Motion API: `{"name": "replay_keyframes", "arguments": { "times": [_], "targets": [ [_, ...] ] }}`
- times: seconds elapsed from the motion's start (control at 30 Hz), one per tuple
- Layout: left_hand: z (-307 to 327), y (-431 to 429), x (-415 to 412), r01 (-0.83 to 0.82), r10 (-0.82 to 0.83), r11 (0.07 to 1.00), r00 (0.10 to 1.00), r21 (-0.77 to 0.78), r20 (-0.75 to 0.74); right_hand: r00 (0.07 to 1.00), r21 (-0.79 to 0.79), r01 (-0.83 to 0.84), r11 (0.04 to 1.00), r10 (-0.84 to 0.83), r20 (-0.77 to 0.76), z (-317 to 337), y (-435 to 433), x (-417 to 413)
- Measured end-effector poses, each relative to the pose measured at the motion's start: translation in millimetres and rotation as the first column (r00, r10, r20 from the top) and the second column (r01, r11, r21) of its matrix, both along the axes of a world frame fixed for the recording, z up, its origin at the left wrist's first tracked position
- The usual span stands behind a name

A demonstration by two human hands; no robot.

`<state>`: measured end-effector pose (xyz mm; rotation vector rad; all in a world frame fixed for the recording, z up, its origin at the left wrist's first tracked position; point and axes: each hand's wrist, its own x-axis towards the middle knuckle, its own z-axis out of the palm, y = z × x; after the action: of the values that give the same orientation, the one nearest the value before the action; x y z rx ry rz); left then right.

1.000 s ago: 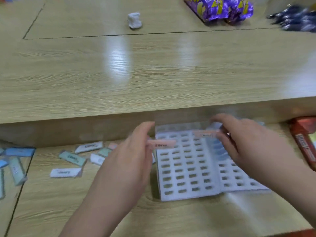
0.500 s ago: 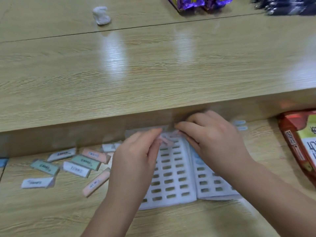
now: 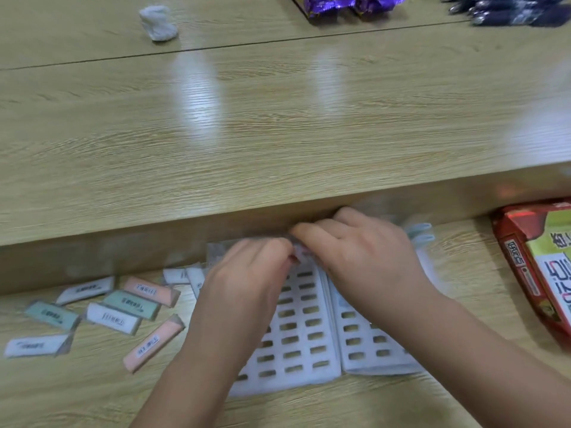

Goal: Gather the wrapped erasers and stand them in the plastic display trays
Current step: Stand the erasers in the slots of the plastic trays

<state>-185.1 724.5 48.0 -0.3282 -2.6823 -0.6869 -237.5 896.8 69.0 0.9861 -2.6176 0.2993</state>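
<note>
2 white slotted display trays (image 3: 296,378) lie side by side on a wooden desk (image 3: 92,390). The left hand (image 3: 247,282) and right hand (image 3: 364,257) bunch curled fingertips over the left tray's far end. Blur hides whether they pinch anything. Pink, green and white wrapped erasers (image 3: 153,342) lie scattered left of the trays, with a red packet (image 3: 525,273) on the right.

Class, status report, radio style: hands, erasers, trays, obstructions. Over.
Left hand, right hand together over trays, grip blurred. Loose erasers lie left of them. Near slots empty, unblocked.
</note>
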Motion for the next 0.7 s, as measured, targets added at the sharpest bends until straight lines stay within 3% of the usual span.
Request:
{"name": "replay_keyframes", "arguments": {
  "times": [0.27,0.43,0.53,0.63,0.7],
  "targets": [
    [-21,-7,-6,0.182,-0.174,0.963,0.983,0.200,-0.057,0.986,0.003,-0.039,0.999,0.038,0.165,6,12,1],
    [-11,-4,-3,0.032,-0.033,0.999,0.999,0.037,0.037,0.975,0.071,0.025,0.997,-0.040,0.217,7,6,10],
    [6,-5,7,0.005,-0.003,0.995,1.000,-0.095,0.023,0.984,0.102,0.073,0.992,-0.089,0.153,13,1,17],
    [17,-26,30,-0.059,0.059,0.998,0.998,0.031,0.007,0.992,-0.011,0.111,0.994,-0.111,0.062,19,-20,30],
    [22,-53,53,-0.190,0.188,0.966,0.982,0.176,0.030,0.997,-0.098,0.041,0.994,-0.034,0.075,22,-48,46]
  ]
}}
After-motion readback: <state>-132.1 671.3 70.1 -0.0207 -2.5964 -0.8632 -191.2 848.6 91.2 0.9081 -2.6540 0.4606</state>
